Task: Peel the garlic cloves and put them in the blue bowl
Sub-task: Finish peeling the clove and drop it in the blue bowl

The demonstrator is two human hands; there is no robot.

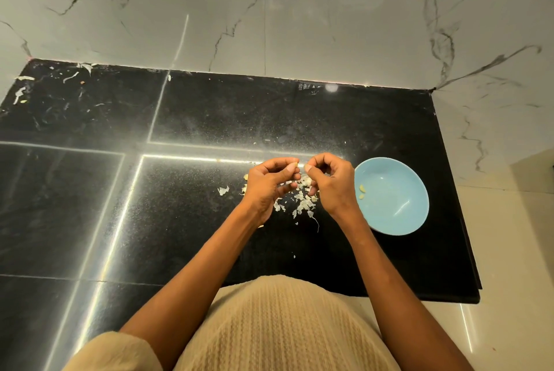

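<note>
My left hand (269,178) and my right hand (328,181) meet above the black counter, fingers curled. Between their fingertips is a small garlic clove (296,164), pinched by my left thumb and fingers; my right fingertips pinch at its other end. Below the hands lies a pile of white garlic skins (304,199). The blue bowl (398,211) stands just right of my right hand, with two peeled cloves (362,190) near its left wall.
The black stone counter (195,190) ends at a front edge near my body and at a right edge past the bowl. A marble wall (269,11) rises behind. Loose skin scraps (223,190) lie left of the pile and in the far left corner (24,89).
</note>
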